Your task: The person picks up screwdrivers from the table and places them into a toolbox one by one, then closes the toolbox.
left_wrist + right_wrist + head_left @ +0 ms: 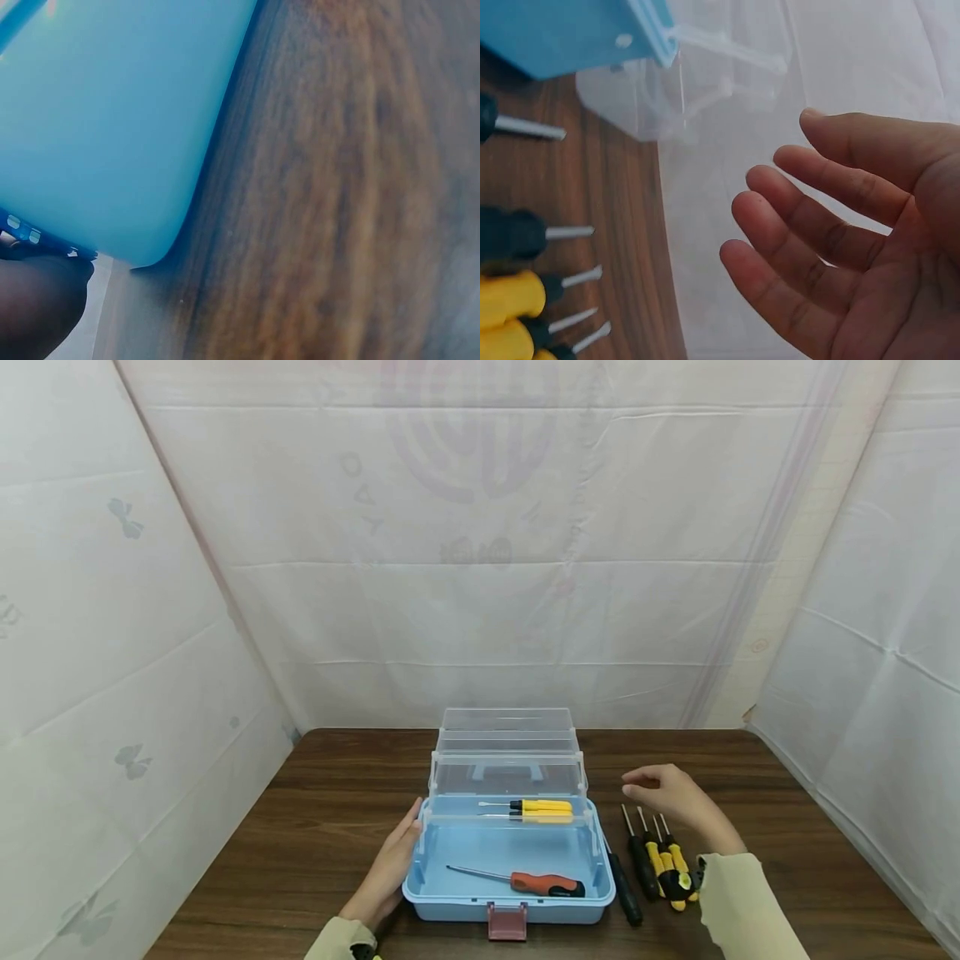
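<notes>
A light-blue toolbox (pixel 450 910) stands with its clear lid and trays (pixel 510 742) raised at the back. An orange-and-black screwdriver (pixel 543 884) lies inside near the front wall, and two yellow-handled screwdrivers (pixel 546 811) lie side by side at the rear, in the lowest clear tray. My left hand (pixel 392 864) rests against the box's left side, fingers stretched along the wall near the rim. Over the table to the right of the box, my right hand (pixel 675 793) holds nothing, its fingers loosely bent and apart (pixel 832 232).
Right of the box, below my right hand, several screwdrivers lie in a row: a black one (pixel 624 889) against the box wall, another black one (pixel 642 864), and yellow-and-black ones (pixel 677 857). White sheeting (pixel 495 610) hangs behind the wooden table (pixel 315 802) and on both sides.
</notes>
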The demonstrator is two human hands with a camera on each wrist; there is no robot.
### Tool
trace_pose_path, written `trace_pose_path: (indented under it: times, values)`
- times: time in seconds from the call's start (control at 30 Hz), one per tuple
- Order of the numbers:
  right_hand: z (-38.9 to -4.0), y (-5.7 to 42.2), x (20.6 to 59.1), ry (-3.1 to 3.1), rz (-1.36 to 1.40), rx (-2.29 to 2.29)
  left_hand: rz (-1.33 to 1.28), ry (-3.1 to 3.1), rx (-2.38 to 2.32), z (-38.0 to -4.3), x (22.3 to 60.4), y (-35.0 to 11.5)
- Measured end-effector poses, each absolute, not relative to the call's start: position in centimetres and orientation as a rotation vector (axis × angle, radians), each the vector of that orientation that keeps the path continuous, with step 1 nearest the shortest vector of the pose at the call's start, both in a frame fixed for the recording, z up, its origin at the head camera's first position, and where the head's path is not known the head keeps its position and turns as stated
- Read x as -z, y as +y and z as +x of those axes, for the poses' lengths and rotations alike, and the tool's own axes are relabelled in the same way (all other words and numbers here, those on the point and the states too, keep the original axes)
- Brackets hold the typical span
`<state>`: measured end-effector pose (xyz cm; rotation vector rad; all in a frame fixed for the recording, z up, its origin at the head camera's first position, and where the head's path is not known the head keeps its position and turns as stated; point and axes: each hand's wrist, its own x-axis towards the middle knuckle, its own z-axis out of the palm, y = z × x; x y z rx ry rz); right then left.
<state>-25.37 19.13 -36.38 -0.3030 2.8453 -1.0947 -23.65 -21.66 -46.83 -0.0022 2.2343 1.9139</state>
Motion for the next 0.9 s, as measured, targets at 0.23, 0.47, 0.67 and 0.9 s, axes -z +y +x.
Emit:
trace_pose_path:
  times: [0.23,0.47,0.67,0.9]
  values:
    - [-24.7,20.8,37.2,2.838,-0.242,1.063,-0.005,2.235,-1.916,-23.7,46.9,-21.6]
    - [-24.0,22.1,38.2,2.772,-0.12,1.08,-0.022,2.233,-1.911,-23.7,46.7,-21.5]
    - [-23.6,23.0,39.0,2.717,-0.06,1.126,-0.021,2.235,-1.913,-23.6,46.8,-21.6]
    - [-23.4,23.6,39.8,2.695,0.026,1.113,-0.033,2.231,-1.914,-23.7,46.8,-21.6]
